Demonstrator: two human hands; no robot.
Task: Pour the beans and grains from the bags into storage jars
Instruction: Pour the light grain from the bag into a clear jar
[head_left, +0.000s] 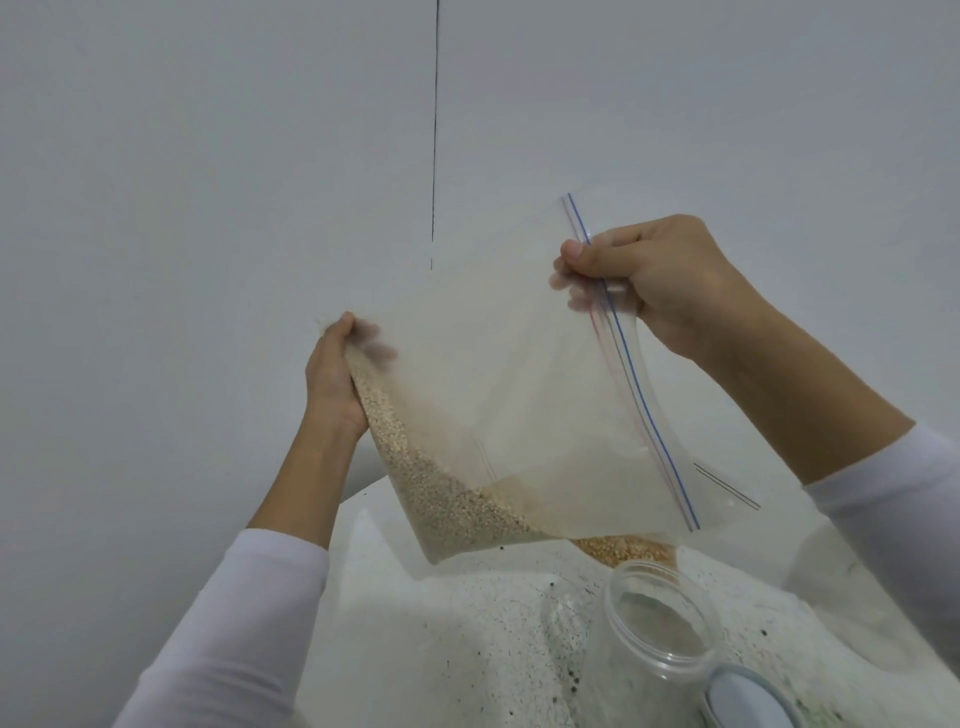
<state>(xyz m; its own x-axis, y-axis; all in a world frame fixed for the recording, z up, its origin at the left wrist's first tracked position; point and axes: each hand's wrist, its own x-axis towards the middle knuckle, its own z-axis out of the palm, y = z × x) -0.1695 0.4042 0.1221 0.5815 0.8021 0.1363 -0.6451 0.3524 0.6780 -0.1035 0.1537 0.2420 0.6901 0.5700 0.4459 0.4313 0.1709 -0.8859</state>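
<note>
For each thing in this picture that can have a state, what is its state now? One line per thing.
zip bag: held up in the air, tilted, zipper edge to the right; open or sealed cannot be told.
grains: gathered in the bag's lower corner.
jar: lid off, mouth open, nearly empty, below the bag.
left hand: grips the bag's left corner.
right hand: pinches the zipper edge.
second bag of grains: lying behind the jar.

The clear zip-top plastic bag of tan grain (519, 415) hangs over the speckled white counter (467, 623). Open air lies left of it. An open clear plastic jar (657, 618) and a grey-blue lid (743, 699) crowd the counter's lower right.
</note>
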